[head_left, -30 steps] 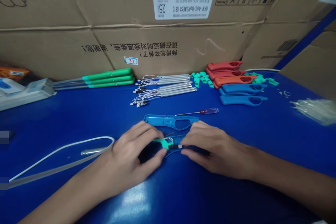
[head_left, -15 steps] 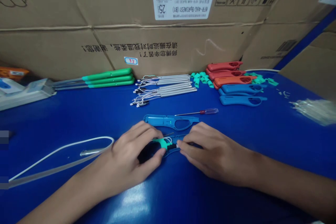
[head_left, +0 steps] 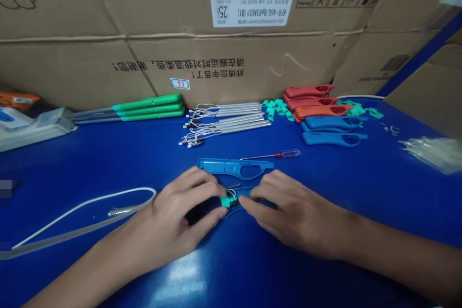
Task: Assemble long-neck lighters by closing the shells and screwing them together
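Observation:
Both hands meet at the middle front of the blue table (head_left: pixel 108 159). My left hand (head_left: pixel 176 216) pinches a small teal trigger piece (head_left: pixel 225 201) with thin wires on it. My right hand (head_left: pixel 288 214) pinches the same little assembly from the right, over a blue handle shell (head_left: pixel 249 191) that my fingers mostly hide. Just behind my fingers lies a second blue handle shell (head_left: pixel 234 167), open side up. A thin red-handled screwdriver (head_left: pixel 277 154) lies right of it.
Along the cardboard box wall (head_left: pixel 231 48) lie green-handled lighters (head_left: pixel 144 107), metal tubes with wires (head_left: pixel 227 121), loose teal triggers (head_left: pixel 276 107), and red (head_left: pixel 310 98) and blue shells (head_left: pixel 332 130). A white hose (head_left: pixel 83 209) curls at the left; clear bags (head_left: pixel 433 151) lie at the right.
My right fingertips have slid left until they meet the left fingertips at the teal piece. The left fingers have closed over more of it.

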The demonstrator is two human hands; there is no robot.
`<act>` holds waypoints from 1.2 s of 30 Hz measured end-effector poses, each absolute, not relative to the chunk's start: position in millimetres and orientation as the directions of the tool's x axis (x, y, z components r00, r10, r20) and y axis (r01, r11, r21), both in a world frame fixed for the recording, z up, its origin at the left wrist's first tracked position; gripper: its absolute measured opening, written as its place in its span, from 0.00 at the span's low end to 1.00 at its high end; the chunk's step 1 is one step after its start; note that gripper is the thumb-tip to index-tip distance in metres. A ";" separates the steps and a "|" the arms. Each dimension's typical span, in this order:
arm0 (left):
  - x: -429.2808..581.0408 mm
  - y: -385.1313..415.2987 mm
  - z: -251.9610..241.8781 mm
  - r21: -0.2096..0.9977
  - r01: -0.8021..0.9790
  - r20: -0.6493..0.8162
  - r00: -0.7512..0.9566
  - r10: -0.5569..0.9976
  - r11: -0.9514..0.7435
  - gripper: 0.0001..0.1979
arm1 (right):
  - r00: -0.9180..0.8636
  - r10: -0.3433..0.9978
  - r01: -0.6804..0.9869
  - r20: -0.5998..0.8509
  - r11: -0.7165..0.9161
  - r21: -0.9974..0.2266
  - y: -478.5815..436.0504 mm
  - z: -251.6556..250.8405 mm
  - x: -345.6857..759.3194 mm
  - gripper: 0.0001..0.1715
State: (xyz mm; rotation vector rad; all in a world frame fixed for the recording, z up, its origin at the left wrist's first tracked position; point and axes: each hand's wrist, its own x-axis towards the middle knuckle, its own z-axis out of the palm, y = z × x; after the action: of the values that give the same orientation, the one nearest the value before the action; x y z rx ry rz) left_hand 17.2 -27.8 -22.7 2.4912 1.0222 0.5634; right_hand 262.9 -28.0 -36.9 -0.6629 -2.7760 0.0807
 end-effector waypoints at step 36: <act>16.9 -26.9 -23.3 0.486 0.573 0.189 0.668 0.720 -0.659 0.06 | -0.797 0.547 0.466 0.256 0.826 -0.316 -24.4 -35.3 261.5 0.12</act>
State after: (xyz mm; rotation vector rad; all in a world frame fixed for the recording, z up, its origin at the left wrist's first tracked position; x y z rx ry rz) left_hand 16.9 -26.9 -23.3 2.4964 1.0153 0.5208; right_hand 261.5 -24.4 -35.3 -0.7658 -2.6716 0.3389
